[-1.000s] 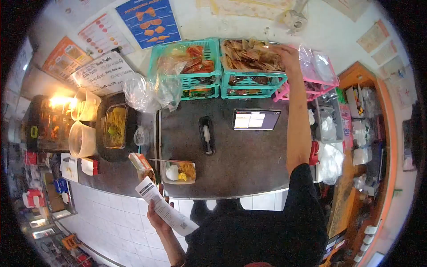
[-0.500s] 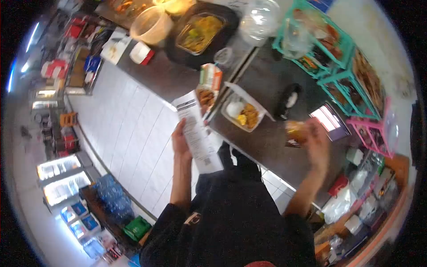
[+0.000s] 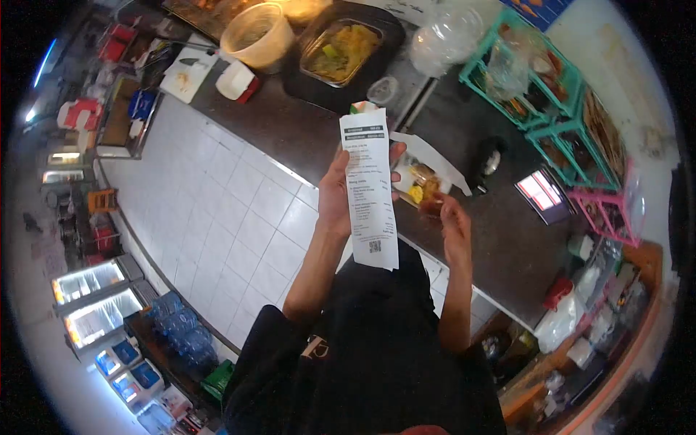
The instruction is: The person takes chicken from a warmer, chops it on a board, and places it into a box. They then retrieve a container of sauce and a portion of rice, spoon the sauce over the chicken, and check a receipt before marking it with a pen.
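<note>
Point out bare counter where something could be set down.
Bare counter lies between the tablet, the open food box and the near edge; another patch sits left of the receipt, below the black tray. Crowded around the teal baskets.

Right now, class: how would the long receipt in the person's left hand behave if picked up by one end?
Probably floppy: the receipt is thin paper, standing straight only because the left hand backs its middle. Likely very light: a simple pinch holds it. It may crease or tear easily.

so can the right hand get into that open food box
Probably yes: the right hand is right beside the food box, lid flipped open, nothing between, though it holds a small brownish piece.
</note>
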Demonstrator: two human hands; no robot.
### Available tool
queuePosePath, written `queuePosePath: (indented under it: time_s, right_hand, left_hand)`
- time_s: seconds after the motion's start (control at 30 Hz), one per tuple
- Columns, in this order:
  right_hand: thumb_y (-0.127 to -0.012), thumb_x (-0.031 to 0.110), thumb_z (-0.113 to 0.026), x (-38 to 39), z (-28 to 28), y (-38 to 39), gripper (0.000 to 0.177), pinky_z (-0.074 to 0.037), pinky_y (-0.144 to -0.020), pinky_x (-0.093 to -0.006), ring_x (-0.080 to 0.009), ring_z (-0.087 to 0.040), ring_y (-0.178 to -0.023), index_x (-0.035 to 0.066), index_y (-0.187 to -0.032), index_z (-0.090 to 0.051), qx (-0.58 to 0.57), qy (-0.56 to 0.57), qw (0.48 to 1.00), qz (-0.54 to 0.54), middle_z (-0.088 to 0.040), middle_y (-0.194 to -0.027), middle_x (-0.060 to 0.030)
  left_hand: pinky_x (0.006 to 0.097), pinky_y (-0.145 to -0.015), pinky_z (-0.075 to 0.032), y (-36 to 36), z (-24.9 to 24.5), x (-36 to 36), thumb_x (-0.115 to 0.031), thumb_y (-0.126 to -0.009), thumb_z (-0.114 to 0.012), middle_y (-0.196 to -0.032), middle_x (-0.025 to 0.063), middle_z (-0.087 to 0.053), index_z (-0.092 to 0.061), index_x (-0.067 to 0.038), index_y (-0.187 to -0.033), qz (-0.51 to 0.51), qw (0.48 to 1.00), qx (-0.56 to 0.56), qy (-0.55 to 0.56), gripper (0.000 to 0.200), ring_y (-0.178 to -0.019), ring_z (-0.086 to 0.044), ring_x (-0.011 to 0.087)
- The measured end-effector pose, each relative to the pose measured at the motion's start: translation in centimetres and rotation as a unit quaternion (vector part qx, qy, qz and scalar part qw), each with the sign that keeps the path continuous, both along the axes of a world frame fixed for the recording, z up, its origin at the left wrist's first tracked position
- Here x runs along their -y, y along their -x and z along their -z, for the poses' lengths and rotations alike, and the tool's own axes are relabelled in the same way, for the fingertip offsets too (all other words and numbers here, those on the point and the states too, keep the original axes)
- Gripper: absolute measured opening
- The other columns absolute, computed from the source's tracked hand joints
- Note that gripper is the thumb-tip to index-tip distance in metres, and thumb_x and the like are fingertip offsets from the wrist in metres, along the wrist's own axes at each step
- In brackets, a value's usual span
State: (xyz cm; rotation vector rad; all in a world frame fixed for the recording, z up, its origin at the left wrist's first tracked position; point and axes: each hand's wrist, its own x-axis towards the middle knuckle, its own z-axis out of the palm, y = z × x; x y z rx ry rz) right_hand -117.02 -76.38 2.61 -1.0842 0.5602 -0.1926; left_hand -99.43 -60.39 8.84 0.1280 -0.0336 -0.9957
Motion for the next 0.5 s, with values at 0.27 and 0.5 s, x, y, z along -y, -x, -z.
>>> queuePosePath:
  time_s: [0.27, 0.5]
  right_hand:
    - [-0.089, 0.013, -0.069, -3.8, -4.8, 4.5, 0.032, -0.051, -0.068, -0.0247, -0.0100, -0.061, -0.081, 0.000, -0.115, -0.056, -0.027, 0.132, 0.989, 0.060, -0.064, -0.092, -0.0071]
    - [-0.093, 0.017, -0.063, 4.4, -0.7, 13.9, 0.018, -0.040, -0.055, -0.0220, -0.0043, -0.051, -0.062, 0.000, -0.093, -0.066, -0.080, 0.142, 0.964, 0.209, -0.059, -0.068, 0.0010]
  left_hand:
    - [0.0485, -0.082, -0.058, 3.7, 0.3, 7.7, -0.030, -0.095, -0.043, -0.148, 0.0247, -0.034, -0.029, -0.007, -0.147, 0.108, 0.994, -0.009, 0.004, 0.059, -0.103, -0.063, 0.0337]
    - [0.0420, -0.098, -0.047, 12.9, 2.8, 18.2, -0.026, -0.096, -0.045, -0.132, 0.0210, -0.053, -0.034, 0.000, -0.143, 0.169, 0.963, 0.105, -0.183, 0.055, -0.113, -0.057, 0.0338]
